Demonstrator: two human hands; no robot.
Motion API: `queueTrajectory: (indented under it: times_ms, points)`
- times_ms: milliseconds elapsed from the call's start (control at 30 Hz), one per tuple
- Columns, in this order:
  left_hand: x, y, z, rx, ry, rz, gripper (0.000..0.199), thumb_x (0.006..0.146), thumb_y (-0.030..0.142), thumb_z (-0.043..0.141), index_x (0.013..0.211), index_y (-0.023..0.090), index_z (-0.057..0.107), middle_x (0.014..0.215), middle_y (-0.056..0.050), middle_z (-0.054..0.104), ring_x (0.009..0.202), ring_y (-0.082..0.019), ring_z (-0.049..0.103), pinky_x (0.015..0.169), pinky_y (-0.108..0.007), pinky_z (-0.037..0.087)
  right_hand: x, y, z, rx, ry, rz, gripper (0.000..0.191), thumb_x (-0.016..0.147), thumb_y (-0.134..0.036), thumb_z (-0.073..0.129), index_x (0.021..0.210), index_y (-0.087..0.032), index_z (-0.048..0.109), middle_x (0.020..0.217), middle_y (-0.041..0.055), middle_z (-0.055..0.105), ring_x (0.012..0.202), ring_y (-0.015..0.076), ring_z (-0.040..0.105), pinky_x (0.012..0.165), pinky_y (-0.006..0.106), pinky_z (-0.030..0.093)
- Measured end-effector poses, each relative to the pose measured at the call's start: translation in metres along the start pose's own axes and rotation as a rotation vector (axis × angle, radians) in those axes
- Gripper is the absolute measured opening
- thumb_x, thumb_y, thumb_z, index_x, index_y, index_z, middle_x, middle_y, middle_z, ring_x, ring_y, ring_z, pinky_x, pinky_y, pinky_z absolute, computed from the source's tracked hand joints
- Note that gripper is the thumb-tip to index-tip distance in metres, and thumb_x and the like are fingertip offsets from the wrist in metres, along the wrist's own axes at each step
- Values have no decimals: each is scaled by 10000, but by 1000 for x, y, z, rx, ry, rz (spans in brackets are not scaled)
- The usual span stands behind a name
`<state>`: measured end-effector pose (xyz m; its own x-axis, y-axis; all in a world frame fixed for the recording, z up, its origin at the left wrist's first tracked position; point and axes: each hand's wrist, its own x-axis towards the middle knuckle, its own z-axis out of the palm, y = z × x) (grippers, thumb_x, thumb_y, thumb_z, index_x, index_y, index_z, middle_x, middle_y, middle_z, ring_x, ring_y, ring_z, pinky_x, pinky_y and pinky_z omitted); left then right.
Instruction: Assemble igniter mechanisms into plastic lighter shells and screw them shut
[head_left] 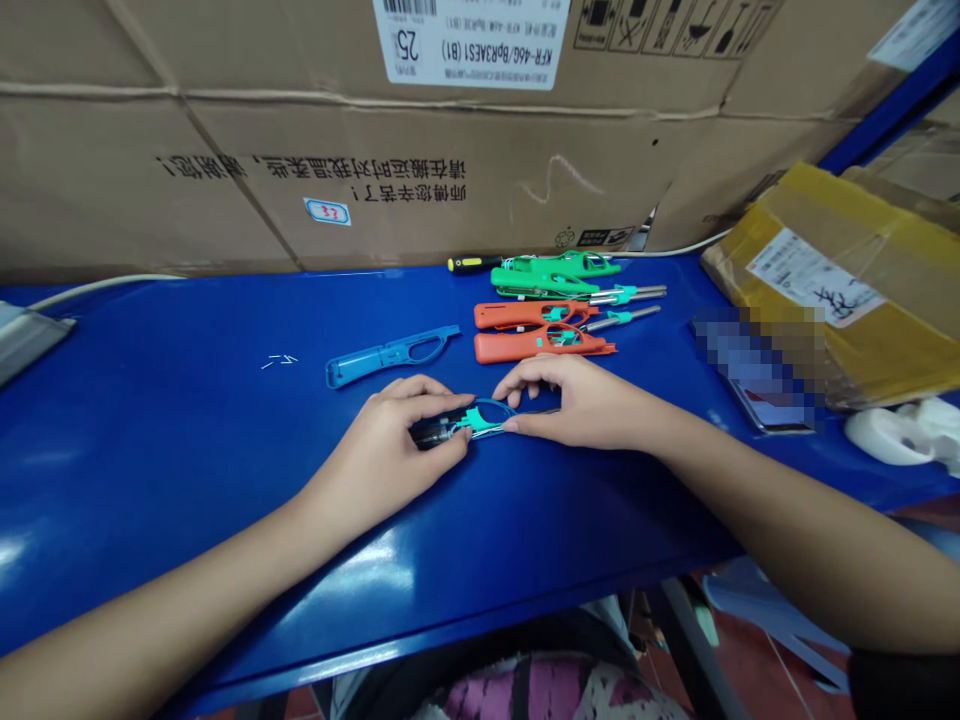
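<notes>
Both of my hands are on an opened blue long-neck lighter, low over the table. Its dark fuel tank and turquoise trigger show inside the shell. My left hand is closed around the tank end, thumb and fingers on either side. At the front end, my right hand pinches the lighter near the loop, its thumb along the lower edge. The metal tube is mostly hidden under that hand. Just beyond my left hand lies a separate blue half shell, inner side up. Several tiny pale screws or pins lie to its left.
Beyond my hands lie orange lighters, green lighters and a yellow-black screwdriver. A large cardboard box walls off the blue table's back. At right are a phone, a taped carton and a white object.
</notes>
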<state>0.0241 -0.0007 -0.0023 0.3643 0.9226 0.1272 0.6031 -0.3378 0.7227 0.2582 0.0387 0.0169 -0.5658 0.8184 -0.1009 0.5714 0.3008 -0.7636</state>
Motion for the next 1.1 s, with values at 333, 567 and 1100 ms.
queueTrajectory:
  times_ms: [333,567,1100]
  points:
    - [1,-1,-7,-99,-50,-30,374,830,274,637,1178,195,750,1090,-62,694,994,-216,665,952,-376,506,-2,-1,5,-29,73,-95,235,738,-169,739,973,-159,728,873,14,681,803,137,607,748,269,504]
    - [1,-4,-8,-105,-68,-25,378,840,337,702,1192,205,743,1092,-53,693,979,-193,674,918,-327,517,-4,-2,9,-207,132,-235,180,811,-250,750,967,-162,733,906,27,705,900,174,627,834,318,483]
    - [11,-1,-19,9,-139,76,294,853,387,729,1090,224,787,1001,-42,737,880,-187,694,800,-301,537,-3,0,9,-167,93,-235,178,832,-241,757,994,-171,740,935,39,727,896,176,638,827,308,502]
